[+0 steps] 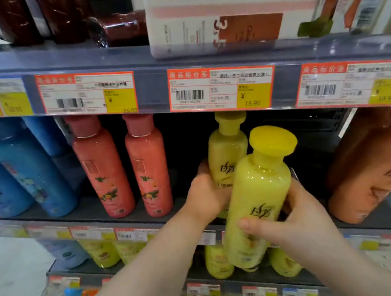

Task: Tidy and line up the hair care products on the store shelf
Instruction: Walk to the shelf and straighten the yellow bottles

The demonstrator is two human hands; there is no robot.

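Note:
Two yellow bottles with yellow caps are at the middle shelf point(94, 214). My left hand point(204, 197) grips the rear yellow bottle point(228, 148), which stands upright on the shelf. In front of it, my right hand point(296, 221) holds the near yellow bottle point(258, 199) by its lower half, tilted slightly right, out in front of the shelf edge. Two pink bottles point(148, 169) stand side by side to the left, and blue bottles point(28, 167) stand further left.
An orange bottle point(375, 164) stands at the right end of the same shelf. A dark gap lies behind and beside the yellow bottles. Price labels point(221, 88) line the rail above. More yellow bottles point(218, 261) fill the lower shelves; boxes and dark red bottles sit above.

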